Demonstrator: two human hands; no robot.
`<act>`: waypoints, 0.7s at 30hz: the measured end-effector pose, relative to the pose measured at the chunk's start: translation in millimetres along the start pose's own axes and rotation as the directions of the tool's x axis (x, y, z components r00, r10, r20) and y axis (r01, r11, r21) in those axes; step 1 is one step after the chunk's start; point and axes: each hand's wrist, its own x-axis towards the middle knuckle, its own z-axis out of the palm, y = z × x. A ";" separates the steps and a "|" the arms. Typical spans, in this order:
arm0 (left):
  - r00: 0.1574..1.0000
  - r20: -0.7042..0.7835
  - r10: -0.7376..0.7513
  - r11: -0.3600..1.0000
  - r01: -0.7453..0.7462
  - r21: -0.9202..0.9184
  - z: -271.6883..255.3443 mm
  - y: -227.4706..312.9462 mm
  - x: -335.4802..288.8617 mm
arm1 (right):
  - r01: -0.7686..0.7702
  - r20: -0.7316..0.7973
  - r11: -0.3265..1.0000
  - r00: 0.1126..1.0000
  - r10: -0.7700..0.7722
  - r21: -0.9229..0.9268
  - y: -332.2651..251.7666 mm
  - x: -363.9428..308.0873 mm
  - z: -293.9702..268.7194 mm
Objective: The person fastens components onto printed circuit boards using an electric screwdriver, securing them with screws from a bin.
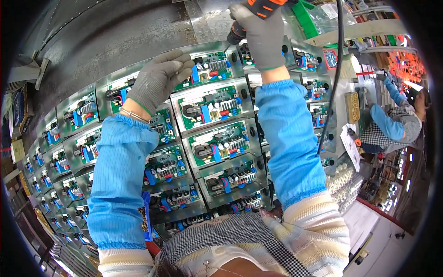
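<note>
My right hand (265,41), in a grey glove, is closed around a black and orange power screwdriver (265,6). The tool's dark front end (236,33) sticks out on the left side of that hand, over the far row of metal housings. My left hand (159,76), also gloved, reaches over the far row with its fingers stretched out to the right and nothing visible in them. Just right of its fingertips lies a green circuit board (210,67) in a metal housing. Nearer to me sits another circuit board (210,106) with a blue part, a silver heat sink and coiled dark cable.
Several rows of metal housings (76,115) with boards spread across the bench. A black cable (339,55) hangs down on the right. Beyond are a green bin (304,21) and a red-rimmed box of screws (330,58). Another person (392,122) works at the far right.
</note>
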 end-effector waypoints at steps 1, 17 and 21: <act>1.000 -0.010 -0.005 1.000 0.005 -0.005 1.5 -0.5 0.4 | -0.071 0.028 0.985 0.997 0.067 0.157 -1.8 2.7 4.8; 0.978 0.182 0.103 0.994 -0.106 0.008 8.9 7.8 -33.8 | 0.156 0.019 0.891 0.983 -0.181 0.426 -63.9 -25.7 -10.3; 0.968 0.218 0.124 0.992 -0.127 0.000 17.6 11.4 -53.6 | 0.348 -0.125 0.774 0.934 -0.334 0.529 -66.0 -46.0 -5.9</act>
